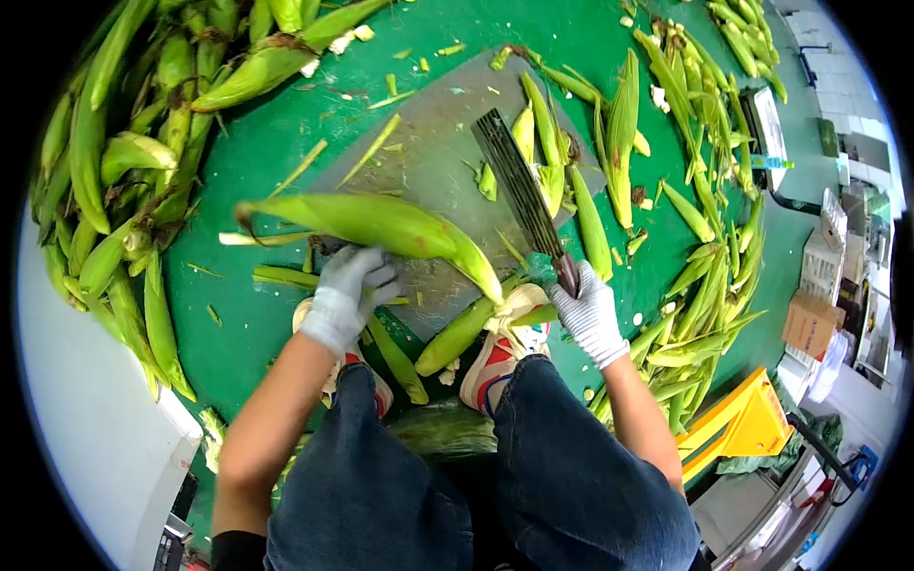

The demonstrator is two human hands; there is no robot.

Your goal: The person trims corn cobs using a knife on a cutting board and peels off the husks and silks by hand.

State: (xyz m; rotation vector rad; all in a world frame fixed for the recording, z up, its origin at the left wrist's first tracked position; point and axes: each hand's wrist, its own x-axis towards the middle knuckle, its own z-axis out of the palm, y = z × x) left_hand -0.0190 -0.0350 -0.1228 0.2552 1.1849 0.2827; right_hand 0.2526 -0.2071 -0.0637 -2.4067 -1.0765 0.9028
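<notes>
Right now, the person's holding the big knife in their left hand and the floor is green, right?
Not quite. The head view shows the big knife in the right hand, not the left hand. The floor is green, as you said.

Produce-packing workroom, with heaped corn (90, 162) on a green floor (257, 181), a yellow pallet jack (747, 423), a scale (766, 128) and a carton (811, 324).

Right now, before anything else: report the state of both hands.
Left hand: fingers bent beside a husk-covered corn ear; whether it grips cannot be told.
Right hand: closed, holding a broad-bladed knife by its handle.
</notes>
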